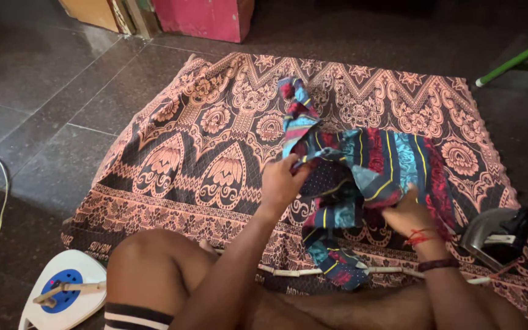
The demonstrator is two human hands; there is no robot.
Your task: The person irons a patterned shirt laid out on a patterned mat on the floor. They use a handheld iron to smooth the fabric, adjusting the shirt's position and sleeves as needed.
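Knee (154, 269) fwd | L hand (281, 183) & R hand (406, 214) fingers pinch striped cloth (362, 165)

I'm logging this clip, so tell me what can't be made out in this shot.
Head view:
- right hand fingers, buried in the striped garment.
- left hand fingertips, tucked under a fold.
- iron soleplate, turned away.
- green pole, cut off by the right edge.

Both bare forearms reach forward from the near edge over a bent bare knee. The left hand (281, 181) is farther out, fingers curled closed in a pinch. The right hand (407, 214), nearer and to the right, is also closed, red thread and a dark band at its wrist.
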